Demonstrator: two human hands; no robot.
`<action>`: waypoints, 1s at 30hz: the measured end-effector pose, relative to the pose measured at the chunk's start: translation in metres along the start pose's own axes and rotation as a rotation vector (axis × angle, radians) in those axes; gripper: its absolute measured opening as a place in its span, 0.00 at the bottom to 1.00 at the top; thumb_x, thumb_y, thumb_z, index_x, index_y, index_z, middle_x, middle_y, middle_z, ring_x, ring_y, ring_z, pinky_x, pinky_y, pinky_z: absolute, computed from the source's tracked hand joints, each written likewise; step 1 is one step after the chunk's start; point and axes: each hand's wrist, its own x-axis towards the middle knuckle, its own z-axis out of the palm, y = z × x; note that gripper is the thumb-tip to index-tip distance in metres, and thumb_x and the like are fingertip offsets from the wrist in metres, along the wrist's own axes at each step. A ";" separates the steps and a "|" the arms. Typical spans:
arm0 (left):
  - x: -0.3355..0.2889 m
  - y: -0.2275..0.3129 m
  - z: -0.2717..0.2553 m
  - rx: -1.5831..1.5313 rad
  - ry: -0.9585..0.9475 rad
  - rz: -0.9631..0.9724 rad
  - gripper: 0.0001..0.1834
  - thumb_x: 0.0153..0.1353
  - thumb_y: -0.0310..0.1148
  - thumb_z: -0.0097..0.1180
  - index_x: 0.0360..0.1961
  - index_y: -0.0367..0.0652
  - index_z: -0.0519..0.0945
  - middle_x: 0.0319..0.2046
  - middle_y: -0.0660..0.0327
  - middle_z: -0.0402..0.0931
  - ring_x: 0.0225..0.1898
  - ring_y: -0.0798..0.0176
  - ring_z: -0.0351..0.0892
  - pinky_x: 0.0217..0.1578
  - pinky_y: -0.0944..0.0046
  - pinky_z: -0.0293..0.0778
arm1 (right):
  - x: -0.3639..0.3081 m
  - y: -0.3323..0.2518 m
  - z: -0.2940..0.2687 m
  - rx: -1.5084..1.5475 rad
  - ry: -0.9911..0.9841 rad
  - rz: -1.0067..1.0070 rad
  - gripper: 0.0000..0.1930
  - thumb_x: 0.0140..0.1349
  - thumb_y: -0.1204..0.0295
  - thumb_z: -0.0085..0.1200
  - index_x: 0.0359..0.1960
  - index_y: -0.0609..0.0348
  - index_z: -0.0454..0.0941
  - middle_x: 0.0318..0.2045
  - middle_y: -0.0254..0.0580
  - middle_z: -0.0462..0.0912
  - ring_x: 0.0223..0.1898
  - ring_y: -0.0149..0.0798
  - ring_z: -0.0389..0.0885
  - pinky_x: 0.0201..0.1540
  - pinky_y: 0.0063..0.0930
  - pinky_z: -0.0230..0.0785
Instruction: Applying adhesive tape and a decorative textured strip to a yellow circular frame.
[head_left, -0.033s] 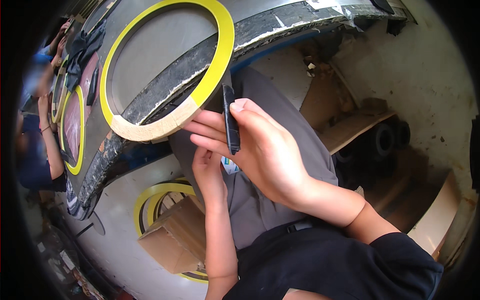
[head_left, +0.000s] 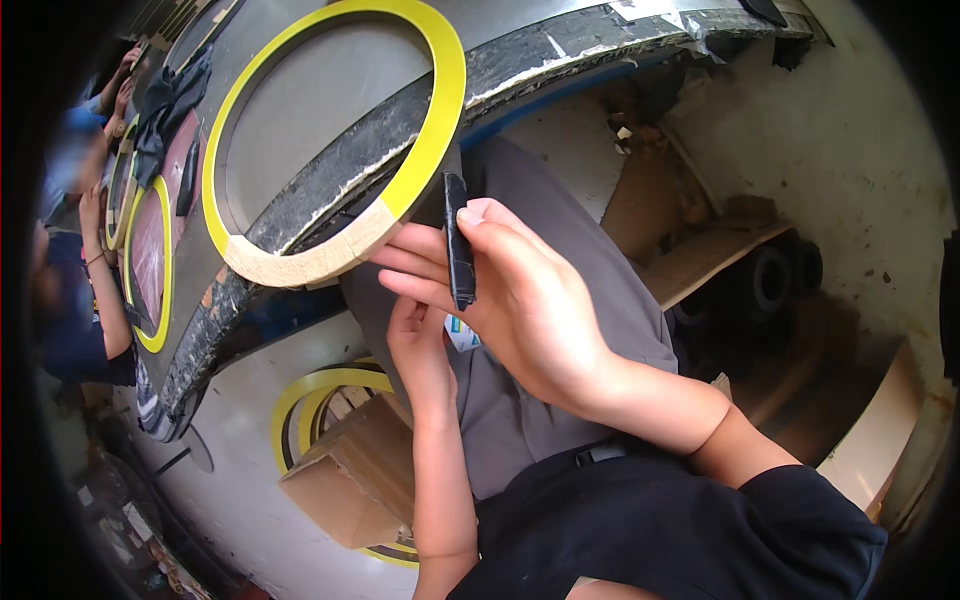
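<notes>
While pinching a narrow black strip [head_left: 457, 240] in the right hand [head_left: 540, 320], reaches with spread fingers [head_left: 415, 262] to the tan section [head_left: 310, 266] of a yellow ring [head_left: 450, 80] — laid on the grey bench [head_left: 320, 120], jutting past its ragged black edge [head_left: 560, 65], in the head view. Holds the left hand [head_left: 420, 355] just below, half curled and partly covered; cannot tell whether gripping anything. Cannot read the white-and-blue label [head_left: 461, 335] against the grey trousers [head_left: 520, 430] — too small. At left, near a co-worker's hand [head_left: 91, 212], can see a second ring [head_left: 166, 265]. Below, on the pale floor [head_left: 230, 500], can see a cardboard box [head_left: 350, 480] beside more yellow rings [head_left: 335, 378]; at right, black rolls [head_left: 768, 280] near a stained wall [head_left: 850, 150].
</notes>
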 end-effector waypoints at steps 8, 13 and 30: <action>-0.018 -0.008 -0.020 0.075 -0.085 0.169 0.04 0.66 0.23 0.57 0.41 0.38 0.78 0.36 0.64 0.76 0.33 0.71 0.77 0.33 0.72 0.74 | 0.018 0.010 -0.028 0.081 -0.162 0.028 0.10 0.78 0.65 0.29 0.48 0.56 0.61 0.68 0.73 0.62 0.68 0.58 0.67 0.66 0.48 0.65; -0.063 0.057 -0.038 0.581 -0.338 0.728 0.07 0.55 0.20 0.66 0.36 0.38 0.82 0.30 0.57 0.77 0.28 0.61 0.79 0.29 0.62 0.77 | -0.014 -0.041 -0.060 -0.524 0.052 -0.193 0.10 0.77 0.66 0.41 0.48 0.61 0.64 0.41 0.52 0.84 0.45 0.42 0.85 0.47 0.33 0.75; 0.146 0.154 0.252 1.196 -0.345 1.450 0.21 0.55 0.30 0.63 0.52 0.43 0.80 0.32 0.54 0.79 0.41 0.48 0.80 0.42 0.49 0.77 | 0.072 -0.230 0.011 -2.323 0.490 -0.877 0.15 0.67 0.57 0.57 0.31 0.57 0.79 0.28 0.43 0.84 0.33 0.47 0.84 0.35 0.40 0.73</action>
